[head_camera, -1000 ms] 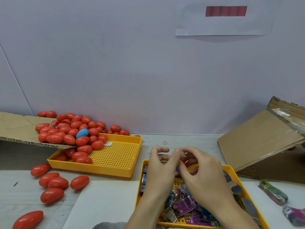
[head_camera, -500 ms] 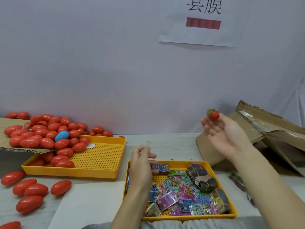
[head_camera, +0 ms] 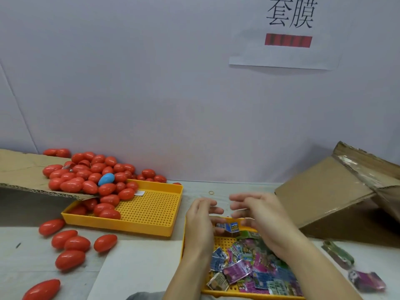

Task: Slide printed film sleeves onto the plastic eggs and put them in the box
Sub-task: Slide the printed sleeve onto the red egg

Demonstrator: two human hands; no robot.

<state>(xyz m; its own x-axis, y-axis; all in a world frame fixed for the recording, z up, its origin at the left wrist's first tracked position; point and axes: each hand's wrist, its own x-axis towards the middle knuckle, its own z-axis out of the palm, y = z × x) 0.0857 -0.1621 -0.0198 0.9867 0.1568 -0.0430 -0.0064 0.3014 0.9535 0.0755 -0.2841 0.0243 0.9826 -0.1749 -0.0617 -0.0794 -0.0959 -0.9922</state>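
Picking the next sleeve cleanly called, by my judgement, for taking one piece alone from the heap, squeezing its flat edges so the mouth popped open, and only then reaching for an egg. Both hands hovered over the far end of the near-right yellow tray (head_camera: 225, 293). The left hand (head_camera: 200, 221) had its fingers curved toward a small blue printed film sleeve (head_camera: 232, 228) standing at the tray's far edge; whether it actually gripped that sleeve could not be told, since the fingertips were hidden behind the hand. The right hand (head_camera: 263, 215) was released, fingers spread and blurred, holding nothing visible. The sleeves (head_camera: 249, 269) lay in a loose, overlapping heap of flat glossy pieces, purple, pink, blue and green, filling the near part of that tray. Such thin film would likely cling together and crease, so a light pinch at a corner seemed wiser than a grab. The red plastic eggs (head_camera: 86, 178), with one blue egg (head_camera: 106, 179) among them, were piled far left, spilling from a cardboard flap (head_camera: 23, 172) into a second yellow perforated tray (head_camera: 149, 213); several more lay loose on the table near left. The cardboard box (head_camera: 324, 198) stood at the right, tilted, its opening facing away.
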